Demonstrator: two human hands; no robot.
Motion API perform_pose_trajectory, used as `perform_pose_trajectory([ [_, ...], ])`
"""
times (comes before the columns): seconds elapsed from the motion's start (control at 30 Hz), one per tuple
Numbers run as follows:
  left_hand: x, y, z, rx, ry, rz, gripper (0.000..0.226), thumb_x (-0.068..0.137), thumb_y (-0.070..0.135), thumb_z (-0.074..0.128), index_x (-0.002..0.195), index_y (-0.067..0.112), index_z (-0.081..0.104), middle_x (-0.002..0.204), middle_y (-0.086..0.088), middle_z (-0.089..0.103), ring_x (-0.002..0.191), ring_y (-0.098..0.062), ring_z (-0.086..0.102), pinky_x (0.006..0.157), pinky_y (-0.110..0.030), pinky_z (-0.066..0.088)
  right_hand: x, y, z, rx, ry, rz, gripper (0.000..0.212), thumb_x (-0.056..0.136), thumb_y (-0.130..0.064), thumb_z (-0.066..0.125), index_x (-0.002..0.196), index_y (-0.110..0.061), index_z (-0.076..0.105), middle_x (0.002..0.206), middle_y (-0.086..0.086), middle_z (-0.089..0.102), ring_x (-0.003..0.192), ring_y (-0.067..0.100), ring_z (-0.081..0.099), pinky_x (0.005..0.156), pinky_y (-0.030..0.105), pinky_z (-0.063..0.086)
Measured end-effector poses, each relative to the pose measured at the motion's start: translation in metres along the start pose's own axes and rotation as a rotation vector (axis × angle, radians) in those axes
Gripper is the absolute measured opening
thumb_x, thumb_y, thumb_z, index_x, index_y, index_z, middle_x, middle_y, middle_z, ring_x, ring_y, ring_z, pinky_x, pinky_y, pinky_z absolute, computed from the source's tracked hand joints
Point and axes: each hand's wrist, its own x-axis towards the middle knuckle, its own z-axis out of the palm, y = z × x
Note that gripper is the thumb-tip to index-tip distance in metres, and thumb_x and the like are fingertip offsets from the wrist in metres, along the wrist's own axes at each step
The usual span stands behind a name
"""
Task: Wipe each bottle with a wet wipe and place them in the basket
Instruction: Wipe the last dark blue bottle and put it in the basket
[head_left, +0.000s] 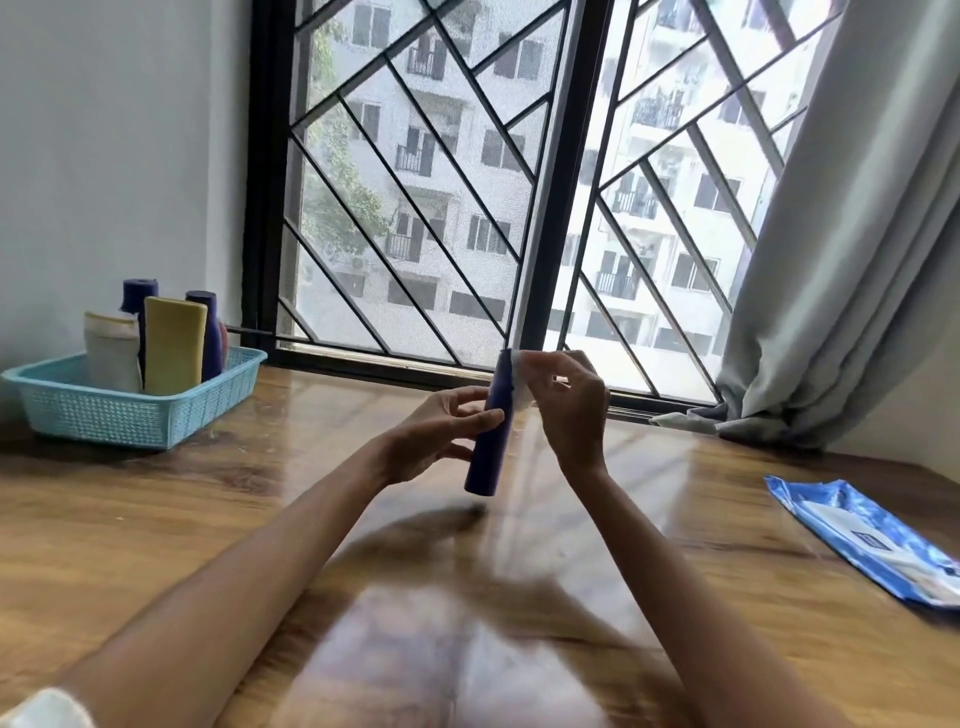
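Item: dark blue bottle (488, 441), slim cylinder, held nearly upright and clear of the wooden table (208, 519), between our two hands. We judge it light, since a few fingers carry it; stiff-walled plastic by the look of it; smooth, and likely slippery once damp. Best hold, in our judgement: around the middle or lower body, leaving the upper part free for wiping

Left hand (436, 436): half closed, thumb and fingers curled round the bottle's midsection from its left side, gripping it

Right hand (566, 410): fingers pinch a white wet wipe (522, 379) and press it to the bottle's top end, just above and beside the left hand. The wipe is thin, soft, limp; it blurs against the bright window, so we cannot tell how far it wraps the bottle

Basket (104, 410): pale blue, perforated, well to the left of the left hand, on the table. It holds bottles standing upright: a white one (111, 353), a yellow one (174, 345), two dark blue ones (139, 299) behind; something pinkish shows at the far side, too hidden to name

Wipe pack (872, 535): blue, flat, well to the right of the right hand, on the table

Status, as we judge it: wiping in hand; this bottle not yet in the basket
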Motion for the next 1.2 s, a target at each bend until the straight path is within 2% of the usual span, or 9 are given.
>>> perform_pose_trajectory([
  [0.17, -0.004, -0.001, -0.011, -0.028, 0.07, 0.019, 0.053, 0.075, 0.034, 0.07, 0.124, 0.017, 0.058, 0.107, -0.006, 0.066, 0.103, -0.022, 0.06, 0.086, -0.041, 0.048, -0.004, 0.004, 0.012, -0.103, -0.178, 0.016, 0.011, 0.074, -0.01, 0.07, 0.078, -0.019, 0.072, 0.08, 0.001, 0.067, 0.069, 0.004, 0.061, 0.065, 0.022, 0.05],
  [0.3, -0.005, 0.0, -0.006, -0.03, -0.065, -0.02, 0.062, 0.066, 0.049, 0.079, 0.118, 0.02, 0.062, 0.112, -0.011, 0.061, 0.105, -0.029, 0.058, 0.09, -0.044, 0.047, 0.001, 0.01, 0.003, -0.085, -0.041, 0.093, 0.01, 0.08, -0.008, 0.068, 0.087, -0.014, 0.073, 0.084, 0.001, 0.068, 0.071, 0.007, 0.062, 0.065, 0.008, 0.045],
  [0.43, -0.004, 0.006, 0.0, -0.056, -0.149, -0.016, 0.069, 0.064, 0.049, 0.08, 0.12, 0.014, 0.06, 0.116, -0.015, 0.059, 0.105, -0.031, 0.06, 0.09, -0.043, 0.049, 0.005, 0.001, -0.004, -0.005, 0.119, 0.055, 0.008, 0.083, -0.016, 0.07, 0.09, -0.017, 0.074, 0.083, -0.01, 0.065, 0.076, 0.004, 0.063, 0.069, 0.01, 0.046],
  [0.53, -0.006, 0.007, -0.002, -0.05, -0.112, -0.01, 0.072, 0.062, 0.052, 0.08, 0.119, 0.013, 0.06, 0.114, -0.015, 0.061, 0.103, -0.03, 0.063, 0.087, -0.041, 0.051, -0.002, -0.008, 0.003, -0.004, 0.073, -0.046, 0.007, 0.082, -0.02, 0.072, 0.087, -0.018, 0.074, 0.083, -0.005, 0.065, 0.075, 0.001, 0.061, 0.068, 0.013, 0.047],
  [0.63, -0.007, 0.001, -0.008, -0.001, 0.002, -0.002, 0.054, 0.065, 0.05, 0.078, 0.109, 0.021, 0.066, 0.106, -0.01, 0.063, 0.1, -0.026, 0.061, 0.087, -0.044, 0.048, -0.013, -0.012, 0.014, -0.058, -0.107, -0.196, 0.008, 0.08, -0.019, 0.073, 0.086, -0.015, 0.075, 0.082, -0.003, 0.064, 0.075, 0.001, 0.06, 0.067, 0.012, 0.046],
  [0.73, -0.007, 0.003, -0.009, 0.032, 0.091, 0.014, 0.033, 0.076, 0.033, 0.07, 0.107, 0.025, 0.065, 0.095, 0.002, 0.067, 0.089, -0.011, 0.062, 0.071, -0.028, 0.05, -0.01, -0.009, 0.019, -0.107, -0.189, -0.214, 0.009, 0.079, -0.017, 0.073, 0.087, -0.013, 0.075, 0.082, -0.002, 0.063, 0.072, 0.001, 0.058, 0.066, 0.009, 0.046],
  [0.93, -0.004, 0.006, 0.005, 0.1, -0.002, -0.019, 0.029, 0.084, 0.026, 0.067, 0.112, 0.024, 0.063, 0.098, 0.0, 0.066, 0.084, -0.006, 0.063, 0.064, -0.02, 0.049, 0.003, 0.0, -0.006, -0.085, 0.057, -0.047, 0.013, 0.08, -0.023, 0.073, 0.088, -0.014, 0.075, 0.08, -0.002, 0.065, 0.069, 0.0, 0.058, 0.067, 0.004, 0.039],
  [1.07, -0.002, 0.002, 0.004, -0.01, -0.029, 0.026, 0.039, 0.077, 0.039, 0.069, 0.111, 0.021, 0.065, 0.106, -0.009, 0.064, 0.099, -0.024, 0.061, 0.084, -0.039, 0.048, -0.002, -0.006, -0.002, -0.021, 0.055, -0.042, 0.012, 0.081, -0.025, 0.073, 0.088, -0.016, 0.075, 0.079, -0.005, 0.064, 0.072, 0.003, 0.061, 0.065, 0.014, 0.046],
  [1.2, -0.006, 0.007, -0.014, -0.184, 0.073, 0.115, 0.068, 0.055, 0.055, 0.083, 0.108, 0.015, 0.065, 0.096, -0.003, 0.07, 0.087, -0.018, 0.068, 0.072, -0.029, 0.055, -0.019, -0.008, 0.019, 0.005, -0.155, -0.073, 0.01, 0.082, -0.024, 0.072, 0.089, -0.017, 0.075, 0.078, -0.004, 0.065, 0.072, 0.007, 0.063, 0.063, 0.03, 0.054],
])
